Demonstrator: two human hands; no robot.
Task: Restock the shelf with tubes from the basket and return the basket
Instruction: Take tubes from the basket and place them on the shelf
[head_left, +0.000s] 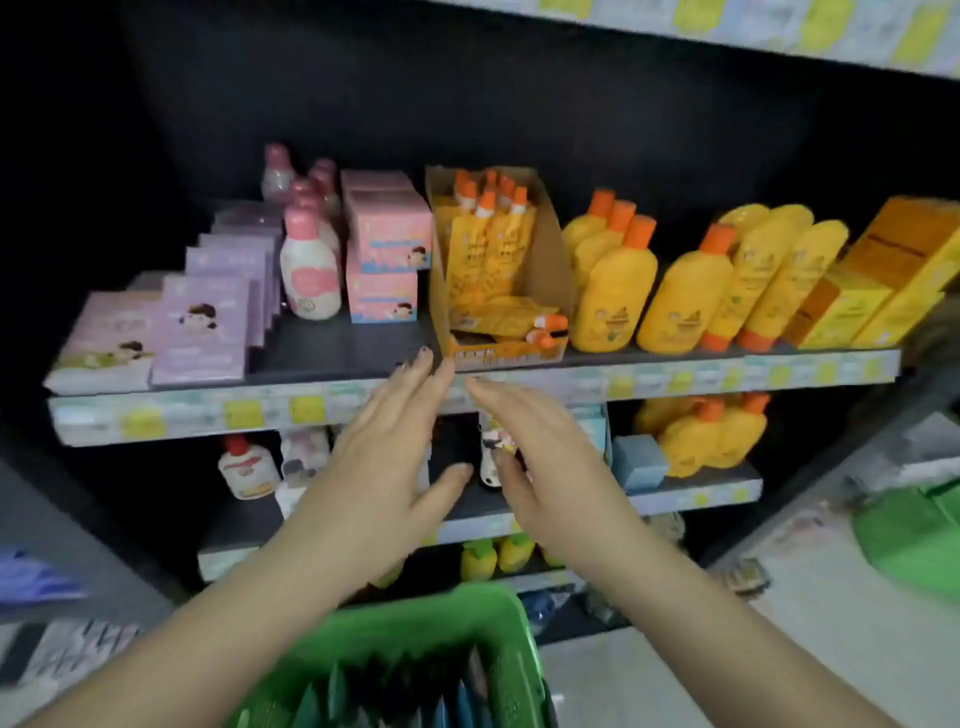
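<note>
Both hands reach up toward the shelf (332, 402). The left hand (384, 447) and right hand (540, 457) have straight, spread fingers and hold nothing. The green basket (395, 631) sits at 6 o'clock with dark tubes (415, 691) inside.

This is a shop aisle. Dark shelves (332, 343) across the middle of the frame carry rows of the same goods facing outward: yellow bottles (613, 291) at centre right, pink boxes (387, 244) and purple boxes (205, 322) at left. Price labels (306, 409) run along the shelf edges. A green shopping basket (415, 639) sits at the bottom centre.
</note>
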